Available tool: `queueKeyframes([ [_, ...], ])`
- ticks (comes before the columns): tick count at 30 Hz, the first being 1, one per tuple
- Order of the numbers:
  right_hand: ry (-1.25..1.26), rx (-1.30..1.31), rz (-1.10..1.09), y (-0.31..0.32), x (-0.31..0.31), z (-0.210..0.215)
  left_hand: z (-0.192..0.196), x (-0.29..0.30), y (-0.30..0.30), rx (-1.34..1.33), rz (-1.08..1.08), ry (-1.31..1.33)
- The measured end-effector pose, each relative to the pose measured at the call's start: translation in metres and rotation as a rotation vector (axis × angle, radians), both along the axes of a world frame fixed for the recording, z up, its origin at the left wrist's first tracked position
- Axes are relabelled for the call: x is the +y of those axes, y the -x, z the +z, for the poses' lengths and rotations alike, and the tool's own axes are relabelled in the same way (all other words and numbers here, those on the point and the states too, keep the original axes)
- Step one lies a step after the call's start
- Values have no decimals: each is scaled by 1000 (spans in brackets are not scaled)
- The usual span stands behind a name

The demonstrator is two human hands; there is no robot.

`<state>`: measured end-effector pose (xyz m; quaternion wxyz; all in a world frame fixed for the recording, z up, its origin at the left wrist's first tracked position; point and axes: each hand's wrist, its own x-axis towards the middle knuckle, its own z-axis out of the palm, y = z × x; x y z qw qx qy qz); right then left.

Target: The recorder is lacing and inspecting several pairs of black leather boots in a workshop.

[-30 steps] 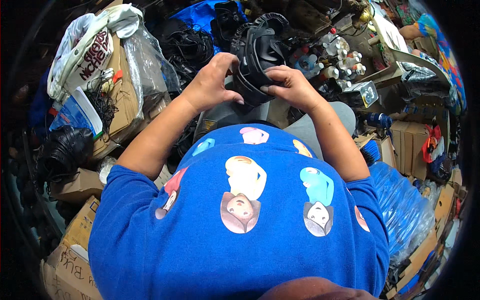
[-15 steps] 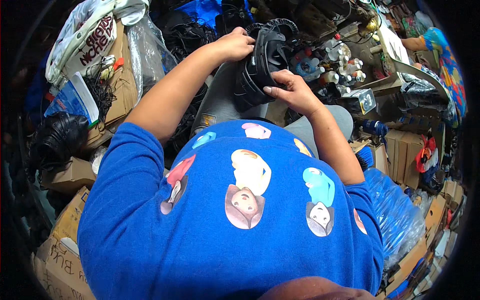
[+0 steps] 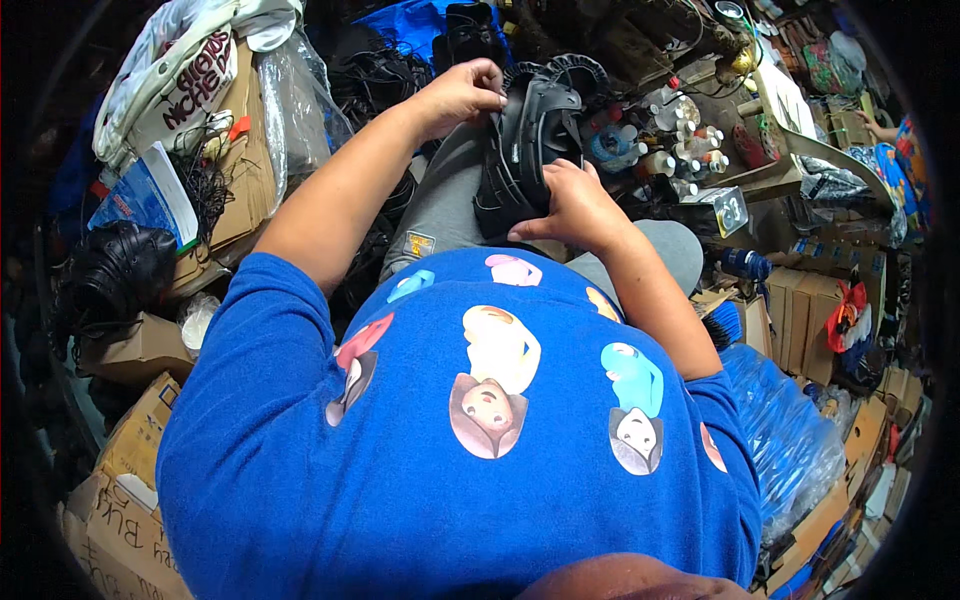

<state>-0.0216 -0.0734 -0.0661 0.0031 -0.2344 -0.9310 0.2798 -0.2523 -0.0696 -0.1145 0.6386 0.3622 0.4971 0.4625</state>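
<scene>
A black shoe [image 3: 528, 145], which looks like a leather upper with a ruffled, gathered far edge, rests over my grey-trousered left thigh [image 3: 435, 190]. My right hand [image 3: 580, 205] grips its near right side, the thumb along the near end and the fingers at the opening. At the shoe's far left edge is my left hand [image 3: 465, 97], its thumb and fingertips pinched together. Whatever lies in that pinch, perhaps a thread, is too small to make out.
Several small bottles [image 3: 685, 140] crowd beyond my right hand. Black shoe pieces [image 3: 370, 75] lie behind my left hand. Cardboard and clear plastic [image 3: 295, 110] stand at left, with a black bundle [image 3: 115, 270]. Blue plastic [image 3: 785, 430] lies at right. Another person's hand [image 3: 880, 128] shows far right.
My left hand has lifted slightly off the shoe's edge, fingers now pinched. My right hand has slid nearer along the shoe, its thumb lower. The other person's arm has drawn back to the right.
</scene>
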Motion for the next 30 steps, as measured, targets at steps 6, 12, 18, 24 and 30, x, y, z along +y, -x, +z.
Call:
queueKeyframes([
  [6, 28, -300, 163, 17, -9, 35, 28, 1, -8, 340, 116, -434],
  [12, -37, -591, 207, 64, -18, 44, 38, -30, 25, 1307, 37, -161],
  [18, -211, -170, 105, 61, -30, 45, 89, -72, -22, 967, 144, -565],
  [24, -178, 593, 67, 14, -6, 36, 45, -99, -17, 906, -33, -76],
  [30, 222, 476, -330, 26, 22, 3, 37, -117, -17, 459, -33, -161],
])
